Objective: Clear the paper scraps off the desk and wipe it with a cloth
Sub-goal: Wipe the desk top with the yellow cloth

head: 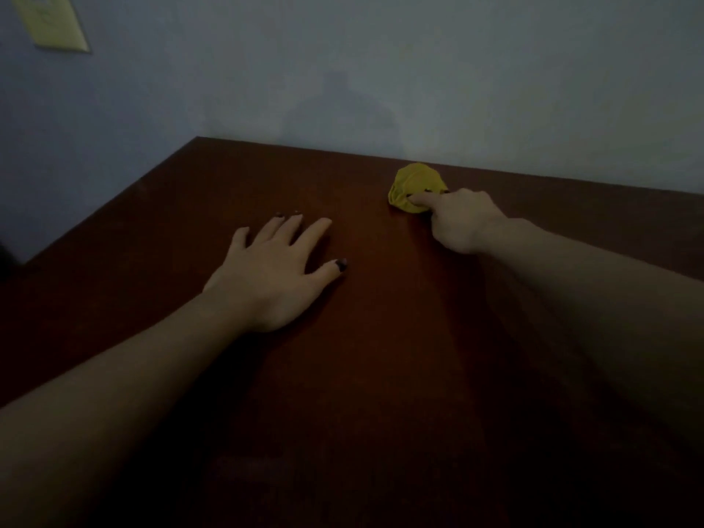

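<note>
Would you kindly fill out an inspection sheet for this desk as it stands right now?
Surface: dark brown wooden desk, dimly lit.
Job's things: yellow cloth, bunched up, on the desk near its far edge by the wall.
Clutter: nothing seen, scraps included.
Hands: left hand lies flat on the desk, fingers spread; right hand grips the yellow cloth with curled fingers.
Cables: nothing seen.
Surroundings: pale bluish wall behind the desk; a pale plate, probably a switch plate, on the wall at upper left.
</note>
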Demonstrator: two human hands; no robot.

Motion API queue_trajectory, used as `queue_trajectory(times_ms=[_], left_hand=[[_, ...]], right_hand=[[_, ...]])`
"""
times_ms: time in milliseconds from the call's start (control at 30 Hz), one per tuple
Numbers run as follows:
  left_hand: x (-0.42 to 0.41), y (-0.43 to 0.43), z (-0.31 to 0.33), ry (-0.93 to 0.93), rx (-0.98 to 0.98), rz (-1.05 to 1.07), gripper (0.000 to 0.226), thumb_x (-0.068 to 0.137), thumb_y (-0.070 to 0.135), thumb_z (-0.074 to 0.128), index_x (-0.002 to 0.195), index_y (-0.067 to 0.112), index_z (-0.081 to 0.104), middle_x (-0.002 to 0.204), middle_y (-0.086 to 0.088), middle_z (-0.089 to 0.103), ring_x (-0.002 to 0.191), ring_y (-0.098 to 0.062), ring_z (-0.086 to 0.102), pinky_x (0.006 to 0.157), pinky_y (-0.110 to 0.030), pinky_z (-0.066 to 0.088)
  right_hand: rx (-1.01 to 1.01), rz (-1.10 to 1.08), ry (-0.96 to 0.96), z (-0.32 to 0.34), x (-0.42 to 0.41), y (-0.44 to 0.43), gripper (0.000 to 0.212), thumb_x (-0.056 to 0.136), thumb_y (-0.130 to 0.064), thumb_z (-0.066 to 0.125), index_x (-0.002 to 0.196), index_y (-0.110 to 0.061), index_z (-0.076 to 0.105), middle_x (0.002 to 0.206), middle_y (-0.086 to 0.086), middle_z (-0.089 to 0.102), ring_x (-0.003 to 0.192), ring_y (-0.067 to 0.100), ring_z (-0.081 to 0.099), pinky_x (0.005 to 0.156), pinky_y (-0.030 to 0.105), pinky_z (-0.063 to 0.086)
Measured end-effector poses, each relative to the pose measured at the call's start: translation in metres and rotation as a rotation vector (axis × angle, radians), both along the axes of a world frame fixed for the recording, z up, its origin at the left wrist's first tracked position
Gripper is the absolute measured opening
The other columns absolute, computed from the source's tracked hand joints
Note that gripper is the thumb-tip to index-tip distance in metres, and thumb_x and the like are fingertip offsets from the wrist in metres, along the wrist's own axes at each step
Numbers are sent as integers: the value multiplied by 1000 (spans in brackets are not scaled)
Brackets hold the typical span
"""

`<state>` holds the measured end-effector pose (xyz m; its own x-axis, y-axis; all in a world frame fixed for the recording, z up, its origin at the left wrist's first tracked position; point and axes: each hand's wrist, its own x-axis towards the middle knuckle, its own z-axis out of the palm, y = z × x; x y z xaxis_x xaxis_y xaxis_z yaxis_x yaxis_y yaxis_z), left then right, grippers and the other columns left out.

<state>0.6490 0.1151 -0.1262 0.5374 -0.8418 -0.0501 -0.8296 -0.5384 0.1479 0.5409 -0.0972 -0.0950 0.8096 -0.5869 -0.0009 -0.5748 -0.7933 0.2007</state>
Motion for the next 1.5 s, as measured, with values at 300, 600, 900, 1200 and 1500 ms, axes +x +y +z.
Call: queue_trajectory(times_ms=[300,600,900,1200,1500], left_hand=[[2,0,-1,-6,-4,13,63,93,64,16,149,38,4,160,5,-1,146,-15,-3,118,-43,-1],[-5,2,2,3,23,34,61,95,61,13,150,36,3,160,4,-4,146,-14,-5,119,-43,0],[-4,5,4,19,-14,29,61,95,60,12,150,35,4,159,5,-4,146,-13,-5,119,-41,-1],[-1,0,0,-20,-28,26,62,94,61,14,150,35,4,160,4,1,146,-16,-1,118,-43,1],[3,0,-3,-16,-58,6,63,93,62,13,149,38,1,159,7,-3,145,-13,-7,118,-44,0]], right_hand=[[6,141,-126,-7,-23,13,52,95,-10,35,141,-34,34,125,15,57,98,34,57,68,30,34],[28,367,-262,34,-99,53,38,94,-9,40,121,-28,58,93,1,68,74,16,62,66,31,47],[-248,259,-435,100,-72,36,39,96,-17,39,132,-26,50,116,13,65,103,36,60,81,41,45],[144,294,-84,2,-44,59,45,101,-18,30,146,-22,31,154,0,26,136,23,34,103,31,31],[41,173,-197,-11,42,0,42,101,-25,29,141,-27,37,140,12,46,123,34,45,93,35,38]])
